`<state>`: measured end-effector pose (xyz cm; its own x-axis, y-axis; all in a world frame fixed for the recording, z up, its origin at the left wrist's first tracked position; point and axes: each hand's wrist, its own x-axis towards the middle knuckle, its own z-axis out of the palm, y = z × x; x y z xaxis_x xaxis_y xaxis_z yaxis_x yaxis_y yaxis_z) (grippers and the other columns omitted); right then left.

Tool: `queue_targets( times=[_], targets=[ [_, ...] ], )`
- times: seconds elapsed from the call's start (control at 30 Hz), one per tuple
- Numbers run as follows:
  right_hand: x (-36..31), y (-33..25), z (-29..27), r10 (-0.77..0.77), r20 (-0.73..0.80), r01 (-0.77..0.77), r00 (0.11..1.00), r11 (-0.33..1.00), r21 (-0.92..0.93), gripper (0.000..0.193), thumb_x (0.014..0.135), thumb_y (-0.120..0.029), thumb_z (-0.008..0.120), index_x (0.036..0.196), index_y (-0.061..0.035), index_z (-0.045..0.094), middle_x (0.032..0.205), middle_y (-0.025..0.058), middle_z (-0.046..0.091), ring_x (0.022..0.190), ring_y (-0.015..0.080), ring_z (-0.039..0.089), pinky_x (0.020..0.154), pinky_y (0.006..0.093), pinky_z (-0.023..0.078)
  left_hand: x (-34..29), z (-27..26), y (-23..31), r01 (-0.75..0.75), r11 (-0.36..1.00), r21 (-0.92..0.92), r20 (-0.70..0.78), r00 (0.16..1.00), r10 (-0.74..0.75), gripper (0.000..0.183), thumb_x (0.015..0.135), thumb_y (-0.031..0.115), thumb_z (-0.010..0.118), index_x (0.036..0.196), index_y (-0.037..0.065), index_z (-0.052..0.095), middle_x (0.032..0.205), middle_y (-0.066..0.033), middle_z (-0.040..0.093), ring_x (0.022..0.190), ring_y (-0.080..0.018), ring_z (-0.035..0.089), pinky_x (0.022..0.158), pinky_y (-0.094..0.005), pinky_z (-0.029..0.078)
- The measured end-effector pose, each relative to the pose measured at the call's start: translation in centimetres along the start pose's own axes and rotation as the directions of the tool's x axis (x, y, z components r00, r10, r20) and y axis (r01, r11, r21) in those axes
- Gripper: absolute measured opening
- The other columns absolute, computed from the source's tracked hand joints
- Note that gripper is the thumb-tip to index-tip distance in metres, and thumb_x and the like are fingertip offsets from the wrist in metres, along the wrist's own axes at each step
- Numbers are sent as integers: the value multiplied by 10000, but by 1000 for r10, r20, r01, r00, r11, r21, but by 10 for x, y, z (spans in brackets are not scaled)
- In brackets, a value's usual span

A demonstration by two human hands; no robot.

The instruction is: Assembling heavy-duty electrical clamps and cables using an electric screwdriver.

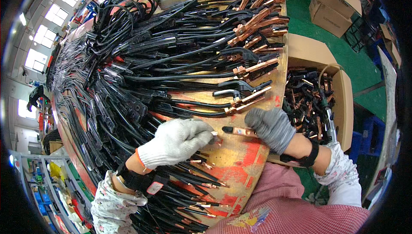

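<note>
My left hand [176,141], in a white knit glove, is closed around a black cable whose bare metal end [215,133] pokes out past the fingers. My right hand [270,129], gloved in grey, pinches a copper clamp piece [242,131] with a black tip pointing left toward that end. A small gap separates the two. Just beyond them, finished-looking clamps with copper jaws and black spring levers [242,89] lie on the table, joined to black cables [189,76]. Nearer me, cables with bare copper ends [210,185] fan out along the edge.
The curved wooden table [253,148] has worn red paint. At its right, an open cardboard box [343,101] holds many black and copper clamp parts, with a slim powered driver [329,124] across it. Further boxes [332,8] and blue stools [371,137] stand on the green floor.
</note>
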<state>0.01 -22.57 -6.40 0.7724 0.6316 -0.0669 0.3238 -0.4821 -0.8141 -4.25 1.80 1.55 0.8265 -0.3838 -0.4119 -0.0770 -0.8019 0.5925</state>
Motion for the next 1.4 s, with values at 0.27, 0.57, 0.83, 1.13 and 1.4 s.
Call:
queue_targets(
  times=[0.27,0.57,0.83,1.13,1.4],
  targets=[
    [-9,-22,3,-54,49,53,997,998,18,378,865,-392,562,946,-23,575,793,198,614,739,356,615,641,426,487,0,-1,2,56,998,-37,-23,998,-57,262,900,275,488,956,66,635,814,-123,637,782,-277,624,692,-339,482],
    [6,-30,32,-212,-26,197,977,941,-276,232,790,-183,554,975,-43,563,886,151,570,802,327,598,639,416,501,0,-1,5,74,989,-125,11,997,-73,224,892,224,502,908,44,633,807,-98,623,746,-224,611,698,-304,473],
    [10,-28,37,-254,57,261,965,940,-220,247,836,-256,527,967,-53,575,892,112,582,799,289,602,647,403,497,0,3,-7,-66,998,-10,-3,998,66,256,886,282,501,950,88,656,791,-119,641,746,-259,627,676,-322,486],
    [21,-23,37,-333,146,363,932,871,-330,250,852,-250,510,982,-47,577,885,135,576,795,289,596,634,396,499,5,7,-1,136,981,139,44,989,-143,220,852,295,543,908,113,652,811,-87,654,756,-296,620,702,-375,486],
    [26,-19,36,-419,142,443,897,848,-290,241,861,-232,499,956,-25,577,886,150,573,782,308,597,599,396,498,2,14,-15,-168,877,450,-249,920,304,113,727,208,628,804,130,656,695,-48,603,614,-276,567,603,-367,434]
  ],
)
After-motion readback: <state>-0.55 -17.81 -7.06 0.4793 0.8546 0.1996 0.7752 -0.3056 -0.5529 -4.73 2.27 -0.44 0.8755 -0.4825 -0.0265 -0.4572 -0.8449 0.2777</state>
